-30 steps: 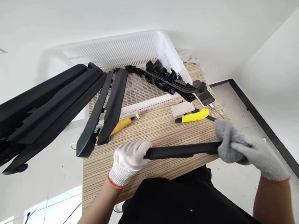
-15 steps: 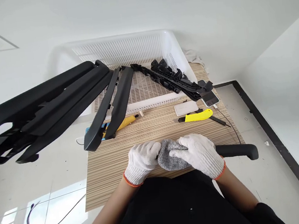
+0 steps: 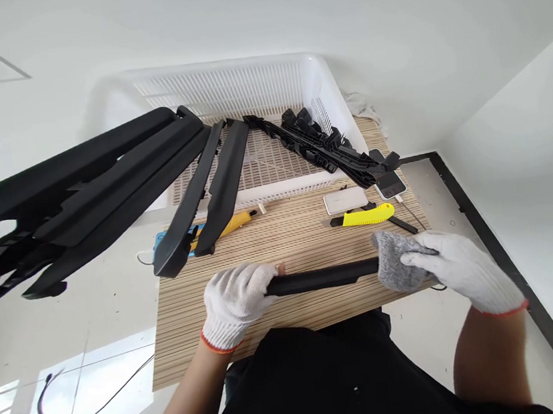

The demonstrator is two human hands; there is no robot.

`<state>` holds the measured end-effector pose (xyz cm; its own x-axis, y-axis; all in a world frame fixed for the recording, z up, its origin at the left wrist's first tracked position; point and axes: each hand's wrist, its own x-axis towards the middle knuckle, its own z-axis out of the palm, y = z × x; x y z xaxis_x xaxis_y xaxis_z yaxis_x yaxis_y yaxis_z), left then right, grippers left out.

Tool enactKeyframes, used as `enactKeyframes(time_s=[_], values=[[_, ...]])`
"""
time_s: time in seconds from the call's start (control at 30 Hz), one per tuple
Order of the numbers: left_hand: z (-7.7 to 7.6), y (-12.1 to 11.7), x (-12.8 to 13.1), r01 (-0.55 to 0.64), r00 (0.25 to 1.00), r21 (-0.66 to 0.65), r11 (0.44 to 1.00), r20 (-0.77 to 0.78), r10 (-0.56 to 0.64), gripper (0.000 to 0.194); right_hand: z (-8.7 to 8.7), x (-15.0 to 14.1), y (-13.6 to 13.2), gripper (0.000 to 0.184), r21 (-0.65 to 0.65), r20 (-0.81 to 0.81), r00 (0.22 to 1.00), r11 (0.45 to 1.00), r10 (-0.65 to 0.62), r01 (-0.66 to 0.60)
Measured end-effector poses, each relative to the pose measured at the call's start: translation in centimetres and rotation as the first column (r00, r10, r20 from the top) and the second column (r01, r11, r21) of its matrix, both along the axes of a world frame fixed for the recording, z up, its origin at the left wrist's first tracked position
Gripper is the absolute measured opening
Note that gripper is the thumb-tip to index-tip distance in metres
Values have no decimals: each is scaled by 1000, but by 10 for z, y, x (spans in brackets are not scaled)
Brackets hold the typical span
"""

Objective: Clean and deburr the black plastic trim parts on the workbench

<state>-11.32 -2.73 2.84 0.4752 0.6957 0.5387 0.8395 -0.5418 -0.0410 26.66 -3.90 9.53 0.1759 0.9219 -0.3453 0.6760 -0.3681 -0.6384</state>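
You are wearing white gloves (image 3: 240,297) edged in orange-red and a black top (image 3: 323,382). You are seeing plain black on the strip (image 3: 323,278), flecked grey on the cloth (image 3: 397,261), dark stripes on the tan tabletop (image 3: 184,336), white on the basket (image 3: 284,189), and bright yellow on the cutter (image 3: 369,215).

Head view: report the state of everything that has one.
Left hand, closed on the black strip
Right hand, gripping the gray cloth
Black strip, held, right end hidden
Gray cloth, bunched over the black strip
Yellow knife, blade out
Phone, plugged in, partly hidden
White basket, open-topped, black parts across its rim
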Motion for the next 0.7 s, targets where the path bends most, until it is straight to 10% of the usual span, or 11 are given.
enactKeyframes(time_s=[0.13, 0.33, 0.7], values=[[1, 4, 27, 49, 999, -16, 999, 23, -49, 29, -2, -60, 11, 43, -119, 82, 913, 913, 401, -390], [-5, 3, 45, 91, 995, -31, 995, 41, -89, 30, -2, -121, 11, 39, -28, 170, 838, 852, 519, -522], [-8, -4, -13, -40, 999, 6, 999, -22, 40, 22, 3, -5, 11, 40, -63, 243, 952, 982, 188, -177]])
